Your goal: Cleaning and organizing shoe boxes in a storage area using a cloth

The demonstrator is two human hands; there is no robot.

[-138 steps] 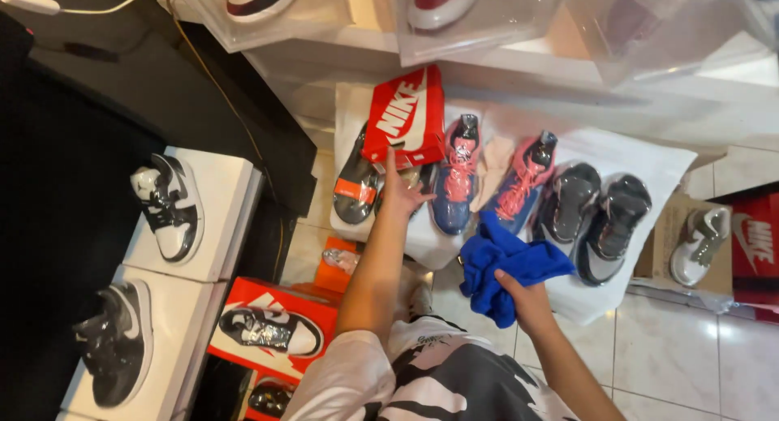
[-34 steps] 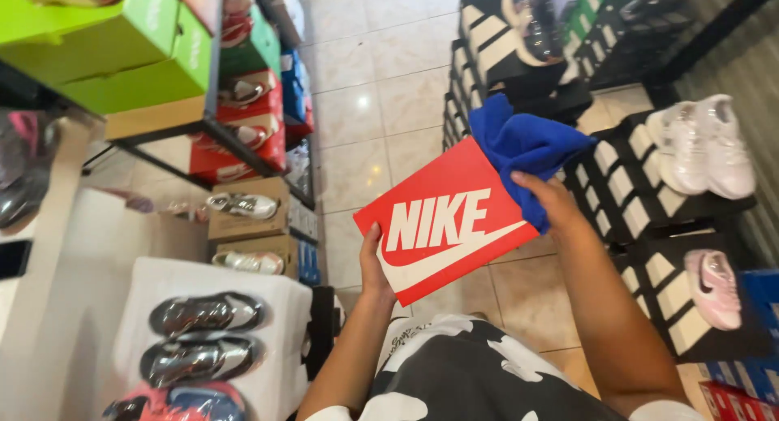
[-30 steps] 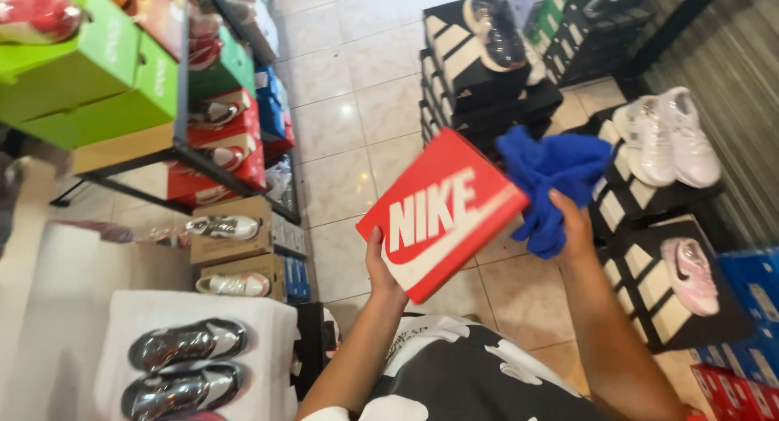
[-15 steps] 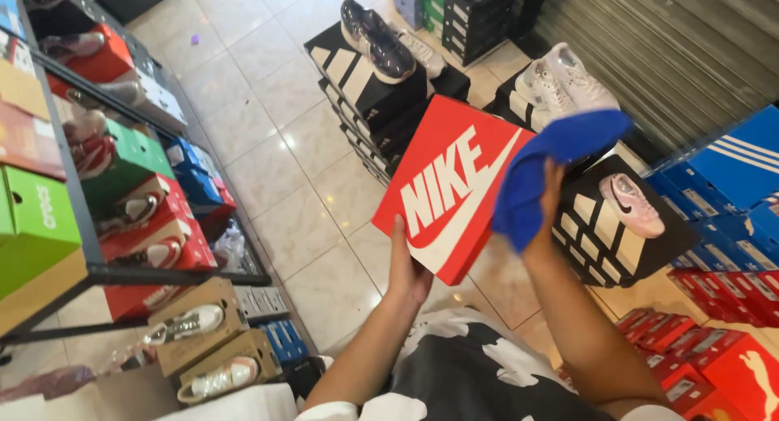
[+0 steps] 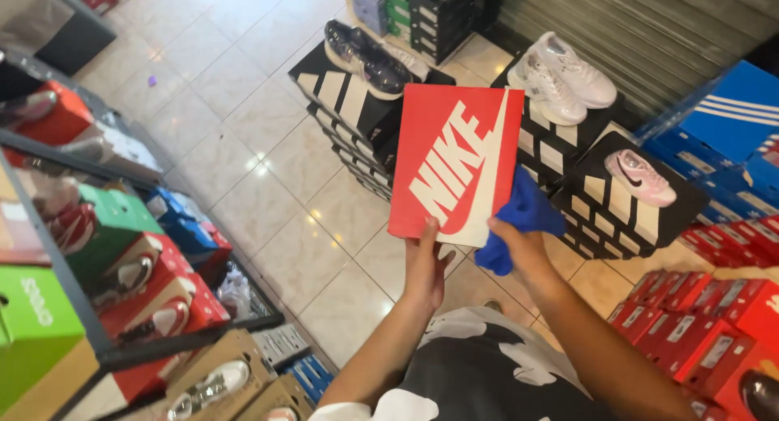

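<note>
Fingers (image 5: 428, 233) of the left hand (image 5: 425, 268) clamp the bottom edge of the red shoe box (image 5: 456, 163), held upright above the tiled floor (image 5: 243, 145); right hand (image 5: 523, 247) bunches a blue cloth (image 5: 523, 218) tight against the box's lower right side; black striped boxes (image 5: 349, 105) stand behind.

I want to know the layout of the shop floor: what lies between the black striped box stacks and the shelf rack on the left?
In the head view, only shiny pale floor tiles separate the black striped box stacks from the shelf rack.
</note>
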